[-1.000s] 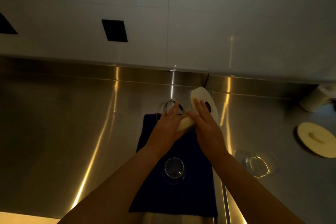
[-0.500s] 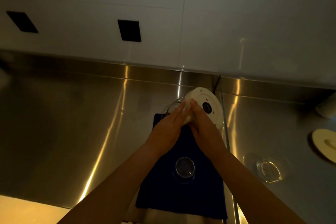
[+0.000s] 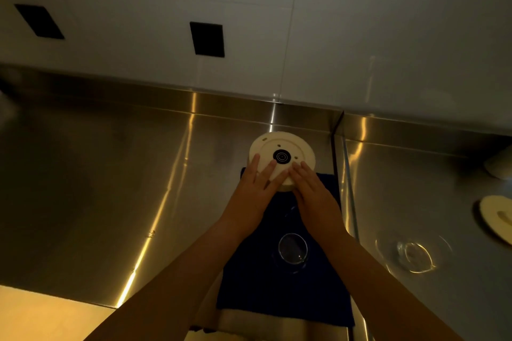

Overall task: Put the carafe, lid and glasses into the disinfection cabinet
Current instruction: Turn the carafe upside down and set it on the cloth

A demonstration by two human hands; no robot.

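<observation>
My left hand (image 3: 250, 191) and my right hand (image 3: 313, 192) both rest on the carafe (image 3: 282, 155), which stands upside down at the far end of the dark blue cloth (image 3: 282, 291); its cream base faces up at me, with one black round contact in the middle; my fingers lie straight and spread over the near edge of that base, flat on it rather than curled round it, so both hands are open; the glass body beneath is hidden by my hands and I cannot make it out. One glass (image 3: 292, 250) stands on the same cloth, nearer to me, between my two forearms and apart from the carafe; a second glass (image 3: 414, 253) sits off the cloth to the right, directly on the steel bench (image 3: 110, 174), its outline mostly reflections; that makes two glasses. One cream lid (image 3: 497, 217) lies flat on the bench at the right edge, beyond the second glass and well apart from the carafe; it is partly cut off by the frame. A pale object at the far right, against the back upstand, is too cropped to name. On the white wall (image 3: 360, 22) behind the bench I count two black rectangular plates (image 3: 207, 39).
</observation>
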